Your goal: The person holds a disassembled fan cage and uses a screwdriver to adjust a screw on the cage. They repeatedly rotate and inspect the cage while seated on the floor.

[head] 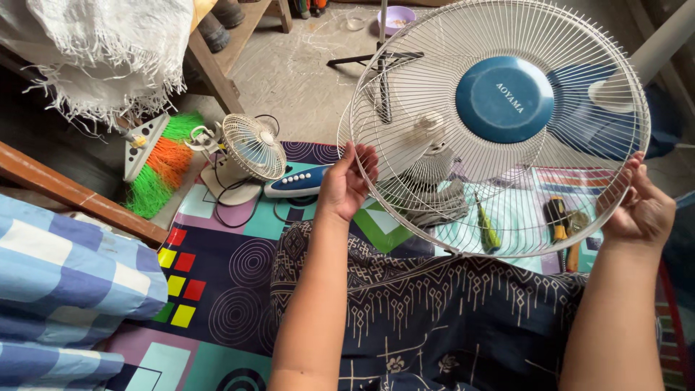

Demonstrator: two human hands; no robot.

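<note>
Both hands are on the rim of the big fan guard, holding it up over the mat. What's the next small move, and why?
Probably lower the fan guard flat toward the mat, clear of the tools. The left hand and right hand grip opposite sides of its rim, holding it tilted in the air, and a green-handled screwdriver and other tools lie just under it.

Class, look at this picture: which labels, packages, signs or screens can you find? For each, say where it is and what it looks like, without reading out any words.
Badge: a round blue disc with small white lettering, at the centre of the white wire fan guard held between the left hand and right hand.
No packages, signs or screens show.
</note>
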